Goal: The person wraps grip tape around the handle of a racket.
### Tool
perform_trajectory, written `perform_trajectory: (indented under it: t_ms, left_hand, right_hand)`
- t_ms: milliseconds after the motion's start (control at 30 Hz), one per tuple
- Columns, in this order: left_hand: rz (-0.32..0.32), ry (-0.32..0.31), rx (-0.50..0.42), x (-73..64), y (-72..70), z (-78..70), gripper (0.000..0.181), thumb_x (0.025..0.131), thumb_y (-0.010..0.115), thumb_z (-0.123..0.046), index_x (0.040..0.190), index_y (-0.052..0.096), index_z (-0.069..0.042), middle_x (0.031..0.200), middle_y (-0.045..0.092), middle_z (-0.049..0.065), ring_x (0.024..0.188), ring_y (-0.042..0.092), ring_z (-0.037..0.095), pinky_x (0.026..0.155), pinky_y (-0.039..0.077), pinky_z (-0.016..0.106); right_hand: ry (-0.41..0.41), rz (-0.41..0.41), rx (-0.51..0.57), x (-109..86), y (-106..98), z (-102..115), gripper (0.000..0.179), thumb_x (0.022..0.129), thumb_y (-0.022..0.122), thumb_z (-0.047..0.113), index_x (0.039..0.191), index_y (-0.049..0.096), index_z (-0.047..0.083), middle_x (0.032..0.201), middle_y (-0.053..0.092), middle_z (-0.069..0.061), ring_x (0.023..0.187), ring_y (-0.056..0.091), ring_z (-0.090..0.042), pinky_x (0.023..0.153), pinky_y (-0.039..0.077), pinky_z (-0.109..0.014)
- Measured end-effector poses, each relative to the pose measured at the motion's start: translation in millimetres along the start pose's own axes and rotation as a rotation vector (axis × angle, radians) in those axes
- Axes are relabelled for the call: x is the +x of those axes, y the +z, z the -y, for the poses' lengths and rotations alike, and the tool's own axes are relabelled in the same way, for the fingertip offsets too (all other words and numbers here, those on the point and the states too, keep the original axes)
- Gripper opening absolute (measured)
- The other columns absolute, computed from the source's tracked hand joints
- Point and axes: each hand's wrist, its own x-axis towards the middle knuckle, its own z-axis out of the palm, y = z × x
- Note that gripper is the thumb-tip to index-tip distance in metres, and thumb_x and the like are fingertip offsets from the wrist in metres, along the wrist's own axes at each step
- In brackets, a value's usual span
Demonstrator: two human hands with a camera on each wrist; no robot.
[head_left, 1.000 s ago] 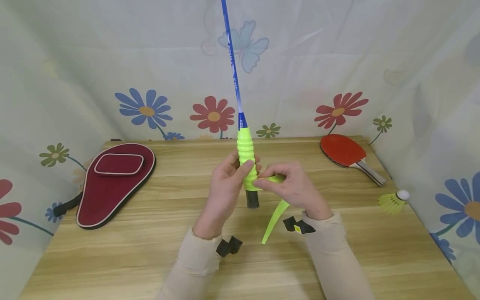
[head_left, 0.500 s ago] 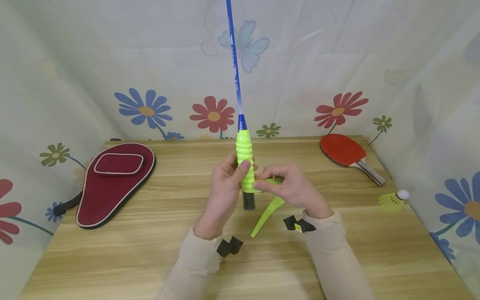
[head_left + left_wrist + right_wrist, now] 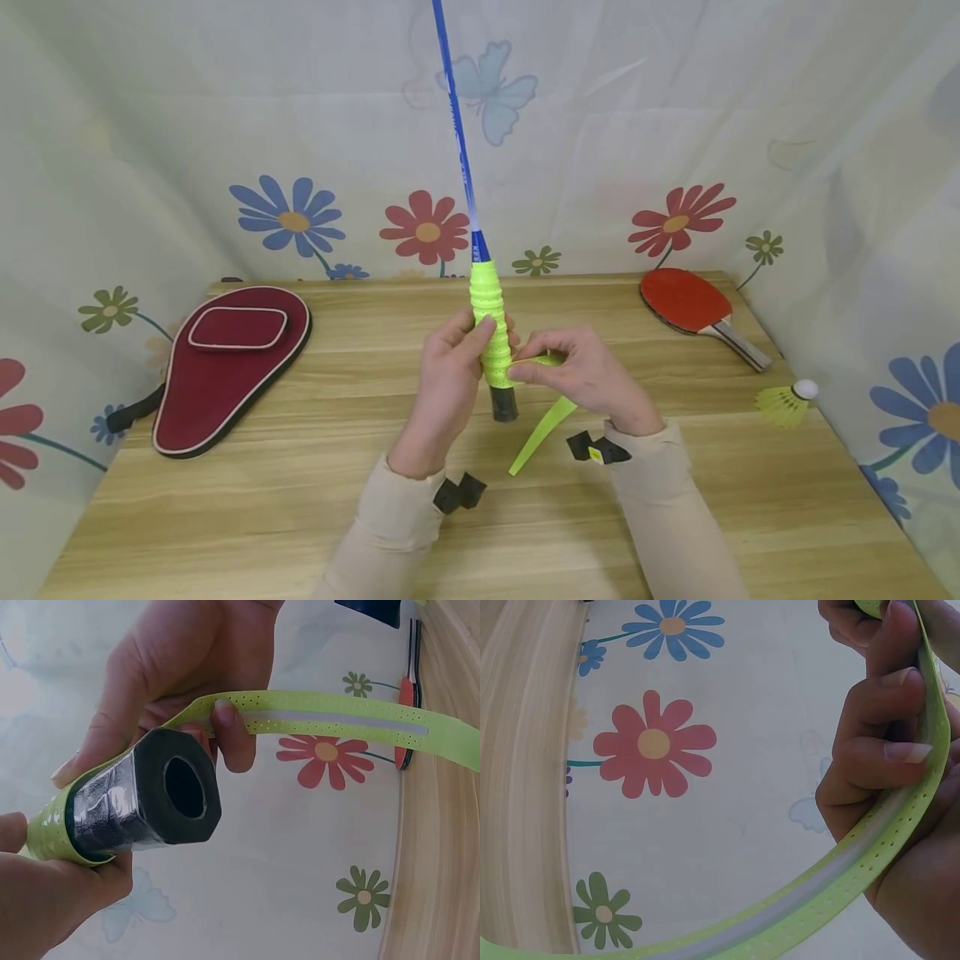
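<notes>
In the head view a blue badminton racket [image 3: 459, 125] is held upright, leaning slightly left, its head out of frame. Neon-yellow overgrip tape [image 3: 486, 287] winds in ridges round its handle. The black butt end [image 3: 504, 404] shows bare below the wrap. My left hand [image 3: 450, 367] grips the wrapped handle, thumb across the front. Close to the lowest turn, my right hand [image 3: 581, 371] pinches the tape, whose loose tail [image 3: 542, 437] hangs below that hand. The left wrist view shows the octagonal handle end [image 3: 184, 787] with its hollow centre and the perforated tape strip [image 3: 322, 712] drawn out sideways.
A maroon paddle case [image 3: 225, 375] lies at the left of the wooden table [image 3: 300, 517], a black handle [image 3: 135, 412] beside it. At the right are a red table tennis bat [image 3: 686, 300] and a yellow shuttlecock [image 3: 787, 402]. A flowered curtain [image 3: 337, 108] hangs behind.
The racket has turned and shifted a little, its shaft now tilting further left. The loose tape tail swung left, then slightly back right. Both hands keep nearly the same places and holds.
</notes>
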Motion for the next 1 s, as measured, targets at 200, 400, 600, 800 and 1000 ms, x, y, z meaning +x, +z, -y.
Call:
perform_trajectory:
  t_ms: [200,400,600,800,1000]
  left_hand:
    - [-0.017,-0.011,0.012,1.7,0.5,0.8,0.036,0.1,0.055,-0.022,0.124,0.053,0.005,0.1,0.058,0.012,0.089,0.057,0.02,0.078,0.05,0.03]
    - [-0.051,0.029,0.061,2.2,-0.2,2.3,0.039,0.096,0.063,-0.018,0.13,0.056,-0.002,0.095,0.056,0.008,0.086,0.054,0.019,0.073,0.049,0.027]
    - [-0.056,0.039,0.056,0.7,-0.8,0.5,0.034,0.098,0.06,-0.018,0.125,0.057,0.001,0.091,0.054,0.007,0.082,0.052,0.016,0.069,0.048,0.026]
    - [-0.056,0.066,0.013,1.7,-0.2,0.2,0.032,0.098,0.058,-0.009,0.126,0.048,0.003,0.101,0.054,0.012,0.085,0.056,0.018,0.072,0.051,0.027]
    - [-0.078,0.087,-0.066,2.3,1.5,1.1,0.029,0.098,0.054,0.0,0.122,0.038,0.002,0.108,0.052,0.012,0.088,0.06,0.018,0.078,0.053,0.031]
  right_hand:
    - [-0.009,-0.012,-0.023,0.1,3.2,0.3,0.007,0.084,0.077,0.017,0.091,0.077,0.016,0.086,0.072,0.001,0.08,0.059,-0.022,0.071,0.048,-0.034]
    - [-0.066,0.009,-0.017,0.5,4.1,0.3,0.008,0.085,0.077,0.017,0.092,0.077,0.015,0.087,0.073,0.0,0.08,0.062,-0.022,0.07,0.051,-0.033]
    - [-0.084,0.042,-0.016,-0.3,2.6,-0.5,0.008,0.089,0.072,0.015,0.095,0.076,0.014,0.088,0.072,0.0,0.081,0.06,-0.022,0.073,0.051,-0.034]
    - [-0.041,0.028,-0.016,-1.2,1.8,0.2,0.01,0.088,0.073,0.014,0.097,0.076,0.015,0.092,0.073,0.001,0.087,0.062,-0.022,0.081,0.05,-0.037]
    - [-0.028,0.011,0.013,-0.6,3.3,-0.9,0.014,0.086,0.073,0.007,0.099,0.076,0.012,0.093,0.073,0.001,0.091,0.062,-0.023,0.085,0.049,-0.042]
